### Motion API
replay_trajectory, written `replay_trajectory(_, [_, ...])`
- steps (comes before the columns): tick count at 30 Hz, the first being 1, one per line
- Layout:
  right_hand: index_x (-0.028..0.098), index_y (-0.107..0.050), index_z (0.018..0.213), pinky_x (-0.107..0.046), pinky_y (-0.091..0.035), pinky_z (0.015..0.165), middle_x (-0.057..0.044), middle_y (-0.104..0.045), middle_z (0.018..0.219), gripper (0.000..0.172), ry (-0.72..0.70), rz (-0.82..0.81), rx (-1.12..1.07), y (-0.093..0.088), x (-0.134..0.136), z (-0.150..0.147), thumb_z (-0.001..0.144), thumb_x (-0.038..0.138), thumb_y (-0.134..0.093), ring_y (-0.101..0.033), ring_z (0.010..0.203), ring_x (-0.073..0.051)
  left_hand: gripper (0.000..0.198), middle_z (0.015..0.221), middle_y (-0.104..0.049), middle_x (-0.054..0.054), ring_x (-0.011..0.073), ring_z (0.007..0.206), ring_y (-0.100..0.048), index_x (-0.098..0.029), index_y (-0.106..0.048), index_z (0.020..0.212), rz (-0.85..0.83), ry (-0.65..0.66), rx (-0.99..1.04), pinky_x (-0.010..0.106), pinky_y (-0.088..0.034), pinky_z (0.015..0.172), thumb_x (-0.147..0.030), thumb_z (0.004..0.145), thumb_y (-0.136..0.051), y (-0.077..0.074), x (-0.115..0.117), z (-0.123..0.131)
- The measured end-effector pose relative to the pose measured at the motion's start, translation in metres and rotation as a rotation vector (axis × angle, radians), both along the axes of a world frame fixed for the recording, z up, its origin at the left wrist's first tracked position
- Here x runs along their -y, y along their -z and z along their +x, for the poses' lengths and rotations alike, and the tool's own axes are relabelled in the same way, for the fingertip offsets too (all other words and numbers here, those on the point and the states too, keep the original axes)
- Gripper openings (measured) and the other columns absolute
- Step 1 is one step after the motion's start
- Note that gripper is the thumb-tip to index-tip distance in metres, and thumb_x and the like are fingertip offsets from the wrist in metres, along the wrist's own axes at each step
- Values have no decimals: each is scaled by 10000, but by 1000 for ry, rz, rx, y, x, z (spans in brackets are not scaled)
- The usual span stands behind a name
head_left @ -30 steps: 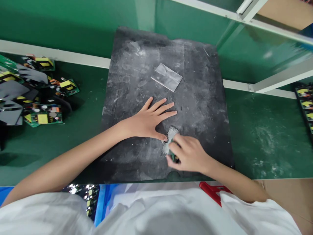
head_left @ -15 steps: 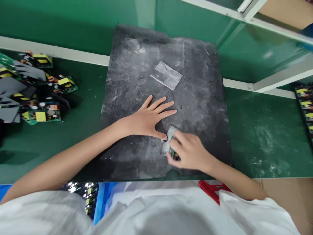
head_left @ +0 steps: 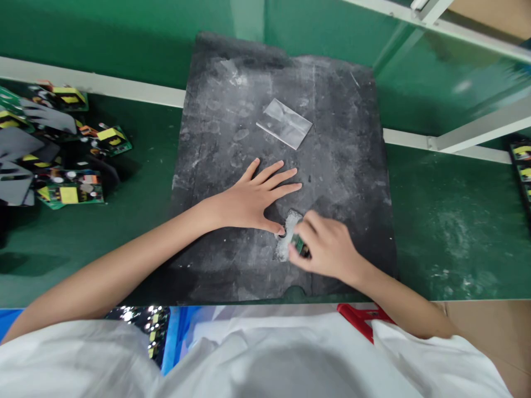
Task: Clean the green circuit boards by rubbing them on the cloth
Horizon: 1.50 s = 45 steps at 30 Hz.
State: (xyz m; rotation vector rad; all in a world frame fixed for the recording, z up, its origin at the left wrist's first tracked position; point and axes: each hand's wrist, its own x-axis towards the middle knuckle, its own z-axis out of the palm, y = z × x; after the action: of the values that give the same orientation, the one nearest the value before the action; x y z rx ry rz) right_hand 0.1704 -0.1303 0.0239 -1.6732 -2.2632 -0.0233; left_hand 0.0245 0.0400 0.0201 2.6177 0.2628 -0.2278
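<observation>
My left hand lies flat on a worn black mat, fingers spread, holding nothing. Its thumb tip touches the edge of a small grey-white, powdery plate. Just right of that plate, my right hand is closed around a small green circuit board with components on it. The fingers hide most of the board, and motion blurs them slightly. Whether the board touches the plate I cannot tell. Farther back on the mat lies a flat clear-grey rectangular packet or sheet.
Several circuit boards with yellow transformers lie piled at the left among grey flat sheets. More boards stand in a black tray at the right edge. White frame bars rise at the right. Below the bench is a blue bin.
My right hand has shifted slightly right and up with the circuit board, uncovering more of the grey-white plate. My left hand stays pressed on the mat. The view has tilted slightly.
</observation>
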Motion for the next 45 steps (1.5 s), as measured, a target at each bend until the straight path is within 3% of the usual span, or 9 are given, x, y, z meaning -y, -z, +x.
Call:
replay_trajectory(2, [160, -535, 789, -266, -315, 495, -35, -457, 765, 172, 70, 14, 19, 0, -1, 1, 850, 308, -470, -425, 582, -147, 873, 1558, 14, -25, 294, 1434, 69, -321, -101, 1470, 0, 2, -12, 565, 101, 1121, -723, 775, -446, -1, 0, 0])
replay_trajectory(7, [175, -537, 779, -264, -325, 508, -31, -451, 752, 132, -157, -2, -29, -1, 3, -6, 824, 275, -464, -428, 590, -156, 843, 1558, 18, -29, 288, 1435, 69, -319, -96, 1471, 0, 11, -6, 553, 102, 1125, -722, 797, -404, -1, 0, 0])
replay_trajectory(12, [162, -537, 781, -266, -306, 486, -36, -456, 754, 179, 83, 30, 36, -1, 0, 1, 854, 310, -469, -420, 568, -147, 878, 1559, 0, -12, 306, 1434, 53, -324, -108, 1469, 3, 1, 5, 567, 102, 1121, -726, 769, -453, 0, 0, 0])
replay_trajectory(17, [179, -537, 774, -273, -323, 511, -35, -457, 742, 116, -130, -1, -5, -1, 7, -10, 811, 270, -477, -437, 588, -163, 877, 1560, -19, -12, 307, 1435, 40, -310, -128, 1469, 3, 1, 14, 573, 81, 1126, -726, 769, -452, 0, 1, 0])
replay_trajectory(20, [180, -527, 774, -274, -306, 492, -29, -464, 743, 133, 3, -13, -22, -2, 4, -3, 830, 294, -485, -434, 568, -152, 877, 1559, -5, -20, 300, 1435, 53, -313, -116, 1470, 6, 7, 10, 566, 93, 1125, -732, 771, -440, 0, 0, 0])
replay_trajectory(25, [211, -445, 822, -259, -373, 532, -8, -462, 770, 127, 237, -117, -713, -18, -12, 30, 859, 332, -457, -466, 605, -148, 898, 1559, 12, -23, 300, 1434, 66, -317, -100, 1471, 8, 8, 1, 563, 106, 1120, -743, 759, -443, 0, 0, 1])
replay_trajectory(31, [233, -300, 804, -270, -299, 418, -1, -345, 719, 282, 296, -495, -1374, -31, -20, 39, 911, 348, -66, -219, 468, -129, 903, 1560, 6, -19, 304, 1433, 57, -315, -99, 1471, 17, 7, 10, 561, 102, 1120, -748, 756, -440, 2, 0, 0])
replay_trajectory(38, [182, -450, 788, -187, -303, 473, 6, -344, 732, 280, 544, -647, -2323, -30, -21, 35, 904, 404, -326, -245, 526, -107, 892, 1560, 7, -12, 297, 1433, 64, -307, -94, 1471, 37, 9, -3, 567, 91, 1120, -739, 768, -432, 1, 0, 1])
replay_trajectory(45, [156, -516, 784, -172, -323, 481, 0, -383, 729, 270, 561, -649, -2521, -29, -20, 35, 866, 400, -436, -289, 519, -85, 901, 1560, 8, -14, 302, 1433, 57, -311, -87, 1471, 46, 12, 9, 574, 79, 1122, -747, 762, -430, 2, 0, 0])
